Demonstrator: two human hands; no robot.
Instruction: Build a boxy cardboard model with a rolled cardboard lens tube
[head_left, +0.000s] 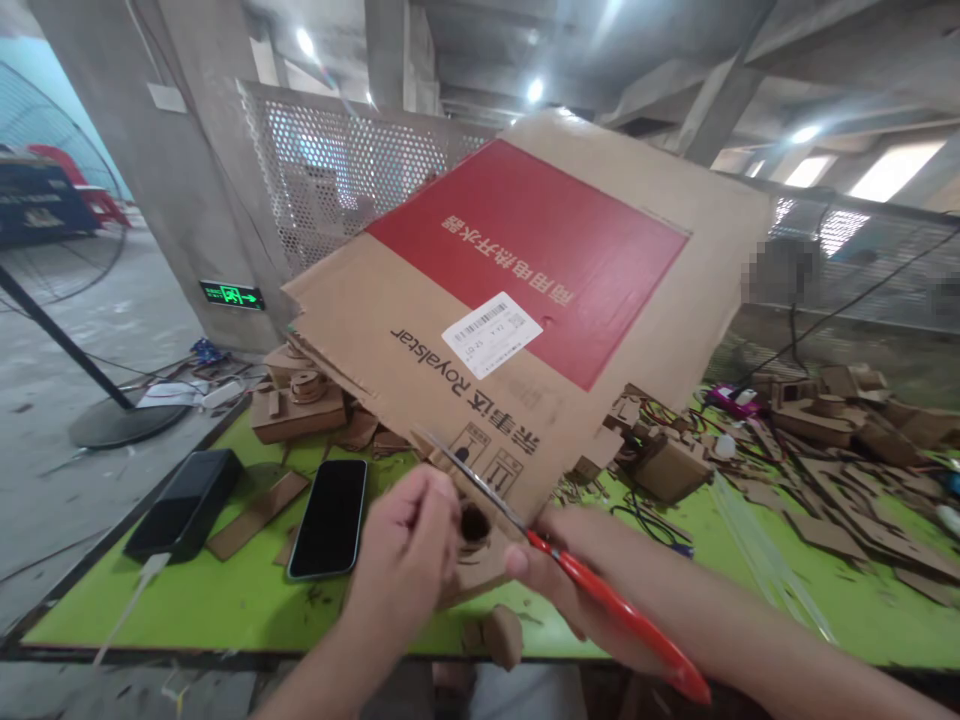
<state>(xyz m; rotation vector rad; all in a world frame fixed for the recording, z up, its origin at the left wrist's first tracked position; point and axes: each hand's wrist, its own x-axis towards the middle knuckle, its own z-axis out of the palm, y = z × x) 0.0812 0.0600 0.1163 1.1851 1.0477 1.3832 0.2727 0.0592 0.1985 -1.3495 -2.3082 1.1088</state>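
A large flat cardboard sheet (645,200) with a red printed panel and a white label is tilted up in front of me. My left hand (412,550) is closed at its lower edge, fingers pinched on the cardboard; the fingertips are partly hidden. Red-handled scissors (630,615) are in my right hand (577,590), their blades lying across the sheet's lower edge and pointing up and left, close to my left fingers. Below my hands, a cut cardboard piece with a dark round hole (474,522) shows partly.
On the green table (247,600) lie a black phone (328,518), a black box-like device (184,505) with a white cable, and a cardboard strip (259,513). Cardboard models (296,410) and scraps (832,530) cover the back and right. A perforated metal screen (322,170) stands behind.
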